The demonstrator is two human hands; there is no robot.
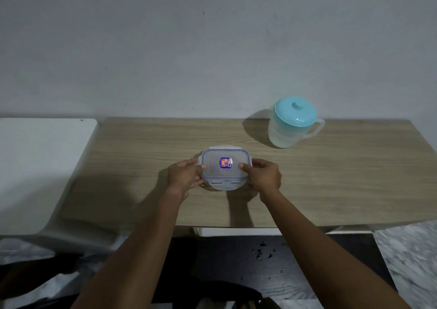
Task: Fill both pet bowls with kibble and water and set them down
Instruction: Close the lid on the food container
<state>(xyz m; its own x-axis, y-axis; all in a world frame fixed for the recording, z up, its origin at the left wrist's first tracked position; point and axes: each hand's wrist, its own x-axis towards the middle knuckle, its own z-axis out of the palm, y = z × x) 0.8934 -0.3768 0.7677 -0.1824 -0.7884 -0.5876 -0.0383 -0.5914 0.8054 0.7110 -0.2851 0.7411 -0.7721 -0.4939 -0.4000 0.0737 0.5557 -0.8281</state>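
Here your left hand [186, 175] and right hand [263, 176] clasp the lidded container [225, 168] at frame centre, steadying it to unlatch; the jug [293, 123] waits upper right.

Two bare forearms — no sleeves, watch or rings visible; left hand [185, 176], right hand [264, 177].
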